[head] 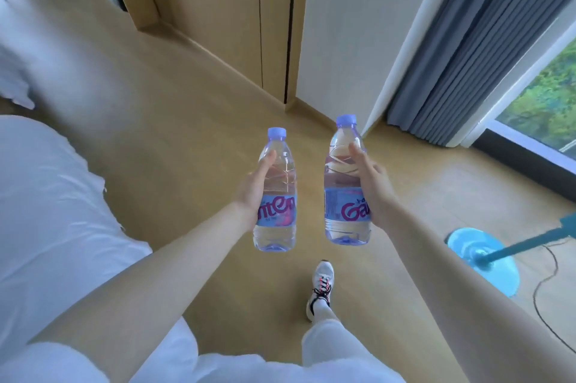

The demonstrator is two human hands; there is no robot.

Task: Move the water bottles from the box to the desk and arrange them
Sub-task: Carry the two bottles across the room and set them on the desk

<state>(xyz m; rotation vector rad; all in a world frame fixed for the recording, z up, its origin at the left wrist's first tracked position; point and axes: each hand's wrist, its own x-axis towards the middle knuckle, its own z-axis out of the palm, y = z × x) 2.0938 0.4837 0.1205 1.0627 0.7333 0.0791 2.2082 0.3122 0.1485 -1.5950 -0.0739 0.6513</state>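
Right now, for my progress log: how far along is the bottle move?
Done: two bottles are out of the box. In hand: left hand grips the left bottle, right hand the right bottle, upright over the floor. Left: no desk in view; placing and arranging remain.

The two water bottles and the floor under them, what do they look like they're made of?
Left bottle and right bottle: clear, glossy thin plastic, judging by the see-through ribbed walls and the highlights. Floor: smooth, even tan with a soft sheen, likely laminate or vinyl in a wood look; I cannot tell which.
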